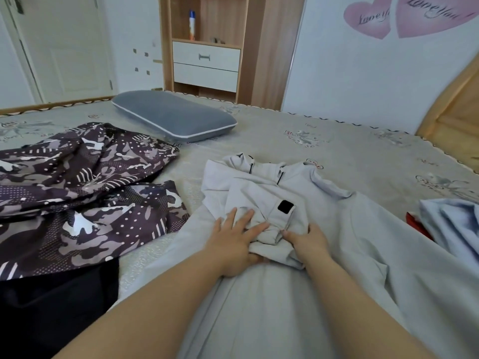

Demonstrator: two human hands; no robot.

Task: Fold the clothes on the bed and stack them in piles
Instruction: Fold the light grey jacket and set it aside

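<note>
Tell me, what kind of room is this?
Most likely a home bedroom: a bed with a patterned cover, a grey pillow on it, and a wooden cabinet with drawers against the wall.

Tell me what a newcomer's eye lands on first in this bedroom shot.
First, the two hands at centre: the left hand lies flat on a folded sleeve of the pale grey jacket, and the right hand pinches its cuff. Next, the dark camouflage garment lies crumpled on the left of the bed. Behind it rests a grey pillow, and pink hearts mark the wall at top right.
</note>
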